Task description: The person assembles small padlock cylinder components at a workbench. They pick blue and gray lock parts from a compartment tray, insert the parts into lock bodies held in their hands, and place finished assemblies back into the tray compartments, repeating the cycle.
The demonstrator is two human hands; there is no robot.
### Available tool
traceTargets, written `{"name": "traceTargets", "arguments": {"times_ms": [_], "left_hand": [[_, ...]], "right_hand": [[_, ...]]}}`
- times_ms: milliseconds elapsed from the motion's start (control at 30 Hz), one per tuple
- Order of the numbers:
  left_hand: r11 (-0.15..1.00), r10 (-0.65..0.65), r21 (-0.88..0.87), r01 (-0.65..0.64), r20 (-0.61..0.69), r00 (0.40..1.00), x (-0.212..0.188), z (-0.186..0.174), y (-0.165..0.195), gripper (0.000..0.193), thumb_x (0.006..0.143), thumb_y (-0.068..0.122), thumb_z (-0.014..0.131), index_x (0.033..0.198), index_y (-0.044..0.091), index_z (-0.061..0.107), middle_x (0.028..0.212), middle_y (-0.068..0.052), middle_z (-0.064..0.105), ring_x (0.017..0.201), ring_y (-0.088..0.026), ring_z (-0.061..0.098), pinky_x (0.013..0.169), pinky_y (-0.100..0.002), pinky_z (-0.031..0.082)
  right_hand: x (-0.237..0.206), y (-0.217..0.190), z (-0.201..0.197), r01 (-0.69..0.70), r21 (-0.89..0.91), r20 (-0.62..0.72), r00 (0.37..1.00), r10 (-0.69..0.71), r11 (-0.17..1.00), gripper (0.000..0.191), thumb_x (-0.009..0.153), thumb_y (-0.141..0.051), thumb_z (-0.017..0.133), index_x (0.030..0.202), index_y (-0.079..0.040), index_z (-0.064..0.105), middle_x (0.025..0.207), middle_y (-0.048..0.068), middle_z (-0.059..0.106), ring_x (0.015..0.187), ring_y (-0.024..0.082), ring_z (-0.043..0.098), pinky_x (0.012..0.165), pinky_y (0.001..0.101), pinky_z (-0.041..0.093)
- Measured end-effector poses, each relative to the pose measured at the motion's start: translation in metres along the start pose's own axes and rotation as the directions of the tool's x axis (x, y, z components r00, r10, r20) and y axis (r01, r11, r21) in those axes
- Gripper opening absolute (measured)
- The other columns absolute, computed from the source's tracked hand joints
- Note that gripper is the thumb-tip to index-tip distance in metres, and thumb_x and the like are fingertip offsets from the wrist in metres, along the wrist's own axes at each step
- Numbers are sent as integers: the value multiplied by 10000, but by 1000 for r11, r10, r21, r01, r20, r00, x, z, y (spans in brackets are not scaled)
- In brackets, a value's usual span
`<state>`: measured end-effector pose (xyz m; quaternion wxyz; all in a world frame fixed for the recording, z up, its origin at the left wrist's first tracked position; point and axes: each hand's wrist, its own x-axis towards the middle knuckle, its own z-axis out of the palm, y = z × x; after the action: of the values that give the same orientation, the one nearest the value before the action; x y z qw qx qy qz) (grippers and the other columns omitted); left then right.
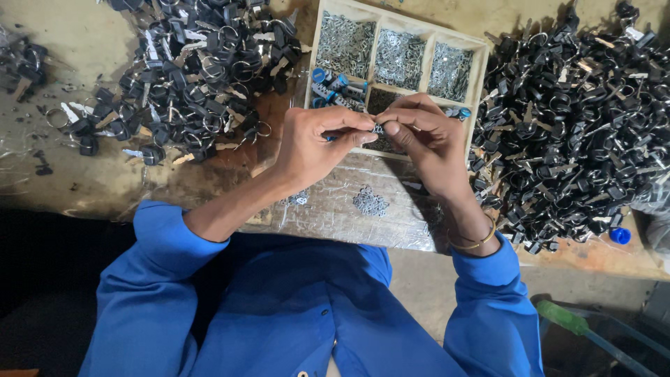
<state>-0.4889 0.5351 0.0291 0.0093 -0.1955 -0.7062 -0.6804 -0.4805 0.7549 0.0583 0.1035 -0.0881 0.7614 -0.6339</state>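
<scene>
The counter [84, 174] is heaped with black-headed keys, one pile [202, 63] on the person's left and a bigger pile [586, 126] on the right, with a wooden divided tray [480, 70] of small metal bits between them. Over the tray's near edge the left hand [307, 146] and right hand [429, 139] meet fingertip to fingertip, both pinched on a small dark part [377, 129]. It lies crosswise between them, equally close to each, its shape too small to make out.
</scene>
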Motion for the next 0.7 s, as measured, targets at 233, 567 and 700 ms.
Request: {"name": "traceTargets", "arguments": {"times_ms": [233, 567, 700], "left_hand": [[1000, -12, 12, 12, -10, 1000, -1, 2, 0, 147, 899, -52, 802, 1034, -18, 755, 1049, -120, 792, 984, -171, 789, 851, -277, 672], [996, -31, -88, 32, 10, 999, 0, 2, -1, 132, 926, -84, 757, 1048, -38, 735, 1112, -159, 775, 1040, -208, 779, 895, -292, 680], [996, -37, -86, 37, 10, 999, 0, 0, -1, 143, 918, -87, 768, 1050, -38, 738, 1102, -160, 777, 1023, -208, 783, 888, -291, 681]], "right_hand": [[1, -1, -3, 190, -135, 60, 981, -184, 972, 207, 1008, 18, 728, 1208, -31, 748, 1203, 83, 665, 1082, 141, 647, 914, 273, 560], [14, 1, -5, 244, -800, 43, 935, -353, 548, 205, 862, -80, 832, 1065, -73, 802, 970, 94, 667, 945, 294, 551, 814, 409, 452], [14, -4, -2, 264, -810, 79, 934, -349, 524, 151, 826, -96, 838, 963, -94, 776, 927, 55, 656, 936, 309, 545, 813, 421, 396]]}}
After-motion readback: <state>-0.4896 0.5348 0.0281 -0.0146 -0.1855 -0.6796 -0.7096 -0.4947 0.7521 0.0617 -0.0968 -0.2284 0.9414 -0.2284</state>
